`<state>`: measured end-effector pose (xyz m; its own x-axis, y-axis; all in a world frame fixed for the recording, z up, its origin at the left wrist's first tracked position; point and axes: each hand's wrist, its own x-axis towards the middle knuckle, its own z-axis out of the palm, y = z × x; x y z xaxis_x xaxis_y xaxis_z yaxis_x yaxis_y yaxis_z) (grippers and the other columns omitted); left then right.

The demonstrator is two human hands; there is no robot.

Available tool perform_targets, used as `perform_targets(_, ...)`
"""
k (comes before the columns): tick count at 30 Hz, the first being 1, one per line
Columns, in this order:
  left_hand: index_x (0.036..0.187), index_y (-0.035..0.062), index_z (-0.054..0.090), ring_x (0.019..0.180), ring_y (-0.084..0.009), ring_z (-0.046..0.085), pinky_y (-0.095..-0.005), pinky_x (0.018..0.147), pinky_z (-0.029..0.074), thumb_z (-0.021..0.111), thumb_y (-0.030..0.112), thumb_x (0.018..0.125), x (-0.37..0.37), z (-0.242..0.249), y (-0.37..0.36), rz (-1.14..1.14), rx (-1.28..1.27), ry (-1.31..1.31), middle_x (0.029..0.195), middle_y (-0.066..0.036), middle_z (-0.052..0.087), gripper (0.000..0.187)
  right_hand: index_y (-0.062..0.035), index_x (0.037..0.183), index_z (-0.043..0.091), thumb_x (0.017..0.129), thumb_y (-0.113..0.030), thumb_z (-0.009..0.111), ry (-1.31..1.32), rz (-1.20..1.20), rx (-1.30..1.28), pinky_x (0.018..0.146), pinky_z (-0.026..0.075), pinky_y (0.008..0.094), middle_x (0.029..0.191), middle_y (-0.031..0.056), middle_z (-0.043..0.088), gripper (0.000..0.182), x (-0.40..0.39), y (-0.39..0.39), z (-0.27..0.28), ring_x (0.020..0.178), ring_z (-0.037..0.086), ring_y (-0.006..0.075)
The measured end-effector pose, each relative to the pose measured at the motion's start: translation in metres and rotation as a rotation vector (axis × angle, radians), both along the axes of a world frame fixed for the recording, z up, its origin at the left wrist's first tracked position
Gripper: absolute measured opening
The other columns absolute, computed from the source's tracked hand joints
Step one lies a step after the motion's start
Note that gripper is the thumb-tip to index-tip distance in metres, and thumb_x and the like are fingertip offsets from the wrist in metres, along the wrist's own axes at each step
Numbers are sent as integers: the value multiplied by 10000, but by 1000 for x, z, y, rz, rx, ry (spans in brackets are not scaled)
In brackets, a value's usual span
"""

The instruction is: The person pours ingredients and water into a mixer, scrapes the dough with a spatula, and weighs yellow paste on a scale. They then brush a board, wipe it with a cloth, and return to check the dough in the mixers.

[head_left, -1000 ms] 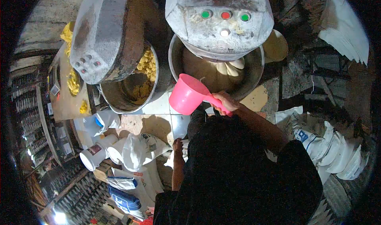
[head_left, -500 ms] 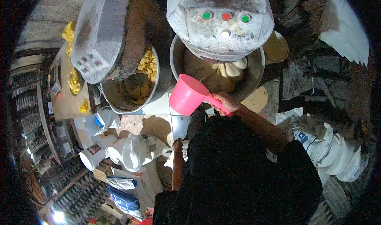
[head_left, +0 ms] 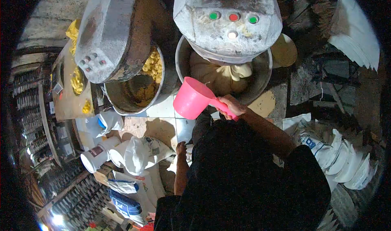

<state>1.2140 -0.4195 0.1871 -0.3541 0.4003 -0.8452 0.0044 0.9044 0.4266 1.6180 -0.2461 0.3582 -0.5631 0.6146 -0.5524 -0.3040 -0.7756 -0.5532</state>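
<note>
My right hand [head_left: 231,105] is closed round the handle of a pink plastic dipper [head_left: 193,99], held at the front rim of the right mixer's metal bowl [head_left: 266,74]. The dipper's inside is hidden from me. Pale dough [head_left: 220,76] lies in that bowl, gathered in folds below the mixer head [head_left: 228,23], which has green and red buttons. My left hand [head_left: 181,148] hangs low by my side with its fingers curled; I see nothing in it.
A second mixer [head_left: 102,39] stands on the left, its bowl [head_left: 115,108] holding yellow crumbly dough [head_left: 152,68]. White buckets [head_left: 94,159] and sacks [head_left: 142,155] crowd the floor at left. More sacks [head_left: 334,153] are stacked at right. Yellow lumps lie on a wooden table [head_left: 67,104].
The dough in the right bowl has turned and its folds have changed shape. Both hands and the pink dipper stay almost where they were.
</note>
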Motion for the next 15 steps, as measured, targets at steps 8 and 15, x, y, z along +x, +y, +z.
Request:
perform_targets(8,944,104,617,478,-109,453,-252,397,341,531,289,763,-7,-6,0,-73,17,10,609,-25,522,273,-86,874,439,895,-409,293,99,53,-103,288,331,278,495,26,388,354,0,1,-10,315,366,136)
perform_targets(15,961,93,619,479,-110,455,-264,402,348,525,294,780,-4,-4,-3,-60,33,30,626,-27,544,287,-95,857,437,901,-411,288,94,40,-81,304,332,253,504,13,380,352,-3,0,-2,321,334,110)
